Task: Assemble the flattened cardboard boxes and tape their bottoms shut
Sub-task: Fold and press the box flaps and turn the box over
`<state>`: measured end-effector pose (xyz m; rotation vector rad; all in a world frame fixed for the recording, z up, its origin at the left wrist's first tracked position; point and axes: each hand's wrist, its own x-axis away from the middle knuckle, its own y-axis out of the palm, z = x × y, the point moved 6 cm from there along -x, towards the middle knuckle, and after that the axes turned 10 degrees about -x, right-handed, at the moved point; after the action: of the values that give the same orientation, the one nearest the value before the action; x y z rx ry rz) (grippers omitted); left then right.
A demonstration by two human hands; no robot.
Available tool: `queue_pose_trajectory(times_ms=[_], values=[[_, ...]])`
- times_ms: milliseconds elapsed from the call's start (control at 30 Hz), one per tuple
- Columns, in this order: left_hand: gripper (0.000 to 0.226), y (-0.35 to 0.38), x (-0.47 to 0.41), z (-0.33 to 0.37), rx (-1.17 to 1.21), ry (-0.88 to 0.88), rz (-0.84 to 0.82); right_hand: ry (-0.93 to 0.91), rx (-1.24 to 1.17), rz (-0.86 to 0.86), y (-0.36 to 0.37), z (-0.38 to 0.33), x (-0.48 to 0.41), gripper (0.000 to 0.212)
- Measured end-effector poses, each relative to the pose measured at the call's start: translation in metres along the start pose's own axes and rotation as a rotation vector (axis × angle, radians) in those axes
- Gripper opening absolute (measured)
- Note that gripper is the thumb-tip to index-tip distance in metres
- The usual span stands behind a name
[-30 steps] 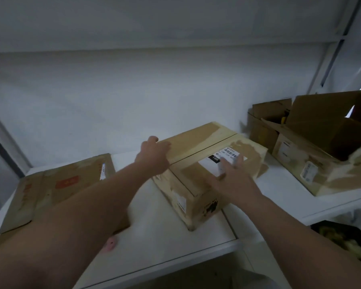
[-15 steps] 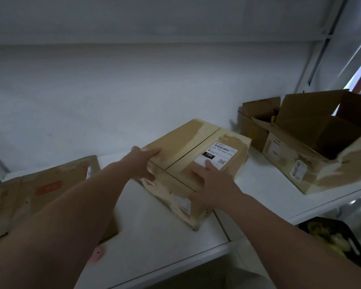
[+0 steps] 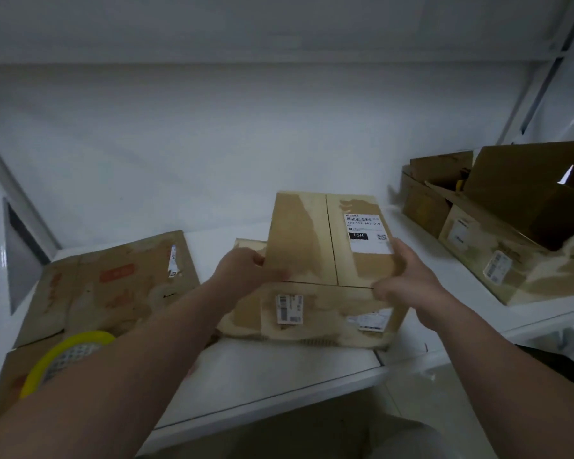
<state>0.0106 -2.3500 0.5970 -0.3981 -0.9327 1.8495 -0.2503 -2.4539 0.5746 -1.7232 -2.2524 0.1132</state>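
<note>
An assembled cardboard box (image 3: pixel 315 246) with a white shipping label stands on the white table (image 3: pixel 279 369), its two top flaps folded shut and meeting at a centre seam. My left hand (image 3: pixel 242 271) grips the box's near left corner, fingers curled on the left flap's edge. At the near right corner, my right hand (image 3: pixel 401 279) grips the box, thumb on top by the label. A flattened cardboard box (image 3: pixel 113 283) lies on the table to the left. A yellow tape roll (image 3: pixel 63 356) shows beside my left forearm, partly hidden by it.
Two open cardboard boxes (image 3: pixel 511 246) stand at the right on an adjoining white table. A white wall runs behind. The table's front edge is close to me, and a dark bin is under the right table.
The box has turned so that its long side faces me and has come closer. Both hands shifted from its top to its near corners. The tape roll has come into view.
</note>
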Motion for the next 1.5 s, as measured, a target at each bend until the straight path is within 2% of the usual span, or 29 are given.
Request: queue_pose_trajectory(times_ms=[100,167,267,400,500,567,633,700,800,933,1000,1067,1167,1233,1300,1400,1500], values=[[0.046,0.007,0.014,-0.015,0.301,-0.179,-0.021,0.062,-0.246,0.063,-0.005,0.003,0.004,0.083],[0.047,0.013,0.022,-0.020,0.438,-0.260,-0.029,0.093,-0.318,0.119,-0.004,0.004,0.006,0.071],[0.042,0.018,0.031,-0.022,0.590,-0.322,-0.015,0.081,-0.253,0.151,0.003,0.001,0.009,0.064],[0.027,0.014,0.035,-0.030,0.609,-0.366,-0.019,0.016,0.002,0.219,0.012,-0.006,0.013,0.061],[0.020,-0.004,0.035,-0.042,0.408,-0.312,0.044,-0.014,0.357,0.348,0.023,-0.018,0.019,0.055],[0.020,-0.028,0.041,-0.055,0.170,-0.241,0.160,-0.046,0.551,0.398,0.041,-0.030,0.027,0.055],[0.021,-0.048,0.049,-0.076,-0.082,-0.212,0.243,-0.168,0.678,0.399,0.067,-0.047,0.036,0.055],[0.022,-0.059,0.056,-0.110,-0.358,-0.249,0.190,-0.313,0.694,0.332,0.097,-0.061,0.046,0.053],[0.055,-0.058,0.063,-0.172,-0.738,-0.413,0.005,-0.431,0.714,0.167,0.143,-0.067,0.058,0.044],[0.060,-0.051,0.083,-0.202,-0.770,-0.410,-0.108,-0.503,0.706,0.050,0.183,-0.069,0.072,0.044],[0.070,-0.053,0.088,-0.204,-0.787,-0.403,-0.075,-0.530,0.689,0.009,0.194,-0.069,0.076,0.043],[0.069,-0.059,0.088,-0.203,-0.774,-0.393,-0.024,-0.570,0.684,-0.009,0.199,-0.071,0.081,0.043],[0.060,-0.077,0.088,-0.187,-0.631,-0.319,0.190,-0.629,0.616,-0.054,0.202,-0.078,0.093,0.039],[0.061,-0.090,0.091,-0.167,-0.353,-0.247,0.323,-0.652,0.497,-0.104,0.206,-0.080,0.103,0.037],[0.056,-0.099,0.094,-0.145,0.017,-0.192,0.372,-0.635,0.368,-0.199,0.214,-0.078,0.109,0.039],[0.045,-0.095,0.103,-0.108,0.542,-0.132,0.262,-0.558,0.278,-0.349,0.224,-0.071,0.117,0.058],[0.035,-0.081,0.108,-0.073,0.751,-0.084,0.138,-0.540,0.289,-0.391,0.222,-0.070,0.124,0.081]])
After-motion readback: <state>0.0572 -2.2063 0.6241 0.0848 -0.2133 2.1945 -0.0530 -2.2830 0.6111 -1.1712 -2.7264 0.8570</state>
